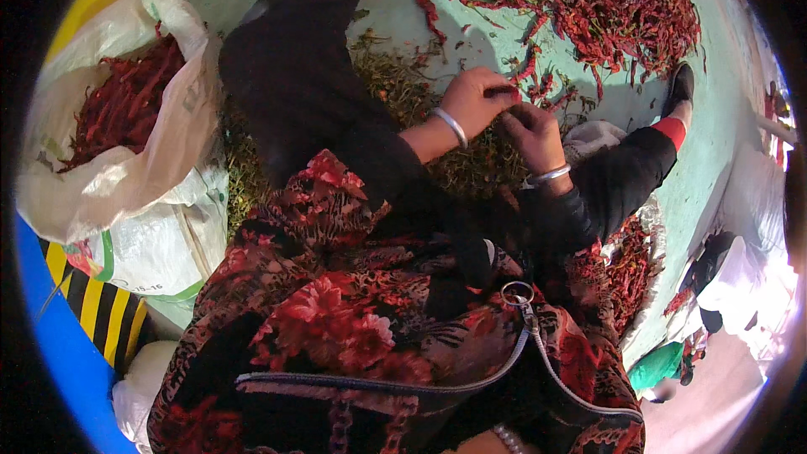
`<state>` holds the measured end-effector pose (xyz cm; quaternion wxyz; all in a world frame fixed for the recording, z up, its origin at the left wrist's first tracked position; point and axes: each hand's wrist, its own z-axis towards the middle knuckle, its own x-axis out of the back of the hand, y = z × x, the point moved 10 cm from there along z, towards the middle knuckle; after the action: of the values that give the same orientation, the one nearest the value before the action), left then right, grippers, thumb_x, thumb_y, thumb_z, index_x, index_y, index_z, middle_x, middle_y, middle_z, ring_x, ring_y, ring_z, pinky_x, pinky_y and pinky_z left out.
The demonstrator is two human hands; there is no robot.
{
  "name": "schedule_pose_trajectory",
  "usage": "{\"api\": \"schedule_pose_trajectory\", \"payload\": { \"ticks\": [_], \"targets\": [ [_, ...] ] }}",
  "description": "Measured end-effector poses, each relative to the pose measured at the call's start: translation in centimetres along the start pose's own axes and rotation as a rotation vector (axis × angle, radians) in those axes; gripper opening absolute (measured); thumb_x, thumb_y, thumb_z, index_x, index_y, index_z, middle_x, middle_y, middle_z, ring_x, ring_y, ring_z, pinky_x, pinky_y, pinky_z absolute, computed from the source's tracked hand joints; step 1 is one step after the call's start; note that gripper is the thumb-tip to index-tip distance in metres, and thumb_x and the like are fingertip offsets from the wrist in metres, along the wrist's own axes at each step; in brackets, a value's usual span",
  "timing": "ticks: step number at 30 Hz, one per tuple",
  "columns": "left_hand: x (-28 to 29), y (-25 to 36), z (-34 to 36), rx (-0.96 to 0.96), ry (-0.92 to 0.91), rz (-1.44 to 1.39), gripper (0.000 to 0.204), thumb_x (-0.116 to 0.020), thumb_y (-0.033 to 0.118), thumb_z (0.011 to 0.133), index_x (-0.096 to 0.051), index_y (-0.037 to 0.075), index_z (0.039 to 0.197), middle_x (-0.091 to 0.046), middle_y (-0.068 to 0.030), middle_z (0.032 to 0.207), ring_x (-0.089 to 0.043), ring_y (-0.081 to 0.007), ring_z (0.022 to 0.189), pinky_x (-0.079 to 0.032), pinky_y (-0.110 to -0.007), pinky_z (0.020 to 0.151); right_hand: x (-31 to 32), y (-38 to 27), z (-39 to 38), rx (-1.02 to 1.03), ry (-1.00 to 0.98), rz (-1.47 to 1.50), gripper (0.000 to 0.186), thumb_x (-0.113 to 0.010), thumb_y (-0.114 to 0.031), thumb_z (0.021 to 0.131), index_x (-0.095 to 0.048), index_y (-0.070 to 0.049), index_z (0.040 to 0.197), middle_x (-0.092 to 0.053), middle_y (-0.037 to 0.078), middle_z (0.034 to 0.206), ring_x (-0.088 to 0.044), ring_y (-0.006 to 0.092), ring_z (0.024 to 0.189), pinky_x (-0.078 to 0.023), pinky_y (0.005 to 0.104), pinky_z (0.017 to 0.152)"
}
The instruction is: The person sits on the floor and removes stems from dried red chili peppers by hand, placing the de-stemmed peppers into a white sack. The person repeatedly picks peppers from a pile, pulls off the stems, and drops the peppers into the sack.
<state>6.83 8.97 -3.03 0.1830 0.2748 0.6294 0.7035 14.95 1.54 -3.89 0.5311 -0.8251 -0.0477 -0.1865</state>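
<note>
dried red chili (511, 94) | thin, wrinkled, dark red | pinched between left hand (475, 101) and right hand (531, 136), probably lying crosswise, mostly hidden by fingers | above the green stem litter (471, 164), loose chili heap (588, 0) at 1 o'clock

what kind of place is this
Probably a chilli sorting or drying floor: a big heap of dried red chillies on the pale green floor, a white sack holding more, and plucked stems piled by the hands.
</note>
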Motion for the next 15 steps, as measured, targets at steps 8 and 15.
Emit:
{"api": "schedule_pose_trajectory", "payload": {
  "ticks": [8, 15],
  "targets": [
    [-4.1, 12.0, -5.4, -0.521, -0.343, -0.180, 0.014, -0.061, 0.005, 0.063, -0.056, 0.008, 0.076, -0.052, -0.0051, 0.073, -0.053, -0.0250, 0.071, -0.042, -0.031, 0.060, 1.3, 2.8, -1.6, 0.015, 0.124, 0.323, 0.016, -0.057, -0.008, 0.072, -0.056, 0.002, 0.083, -0.058, 0.005, 0.072, -0.049, 0.0088, 0.066, -0.042, 0.0239, 0.058],
    [-2.0, -0.1, -0.9, 0.437, -0.137, -0.952, 0.010, -0.050, 0.007, 0.078, -0.051, 0.005, 0.087, -0.053, -0.0017, 0.074, -0.051, -0.0090, 0.062, -0.042, -0.022, 0.056, 6.4, 1.0, 2.2, 0.095, 0.192, -0.362, 0.021, -0.061, -0.018, 0.071, -0.059, 0.002, 0.079, -0.060, 0.015, 0.073, -0.058, 0.0208, 0.064, -0.044, 0.0302, 0.056]
  ]
}}
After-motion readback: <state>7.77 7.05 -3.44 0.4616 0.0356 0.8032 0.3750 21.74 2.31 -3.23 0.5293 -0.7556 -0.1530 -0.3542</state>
